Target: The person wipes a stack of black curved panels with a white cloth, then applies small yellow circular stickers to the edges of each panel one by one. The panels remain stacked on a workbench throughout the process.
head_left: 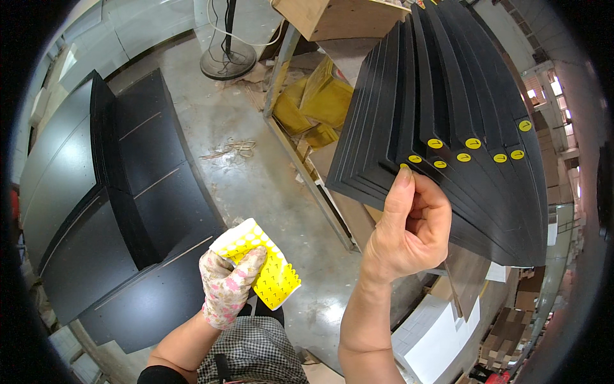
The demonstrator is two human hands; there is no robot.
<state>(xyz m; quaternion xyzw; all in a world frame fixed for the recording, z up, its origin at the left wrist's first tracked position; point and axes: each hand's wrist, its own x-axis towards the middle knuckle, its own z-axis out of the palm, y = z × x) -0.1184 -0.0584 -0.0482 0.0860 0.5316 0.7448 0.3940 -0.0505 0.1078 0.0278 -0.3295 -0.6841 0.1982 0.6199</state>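
Observation:
My left hand (225,285), in a floral-patterned glove, grips a sheet of round yellow stickers (279,280) between thumb and fingers. White circles show on its upper part. My bare right hand (412,233) is closed in a pinch, thumb and index finger at the near corner of a black board. A small yellow sticker (403,166) shows at those fingertips, partly covered by them. The black boards (377,128) stand side by side in a fanned row at the right. Several of their corners bear round yellow stickers, one of them a yellow dot (472,143).
Stacks of black panels (160,307) lie at the left. Farther off are a round black stand base (228,61) and a rack with yellow wrapped bundles (326,96). A wooden box (339,19) sits above it. White sheets (435,339) lie below the boards, at lower right.

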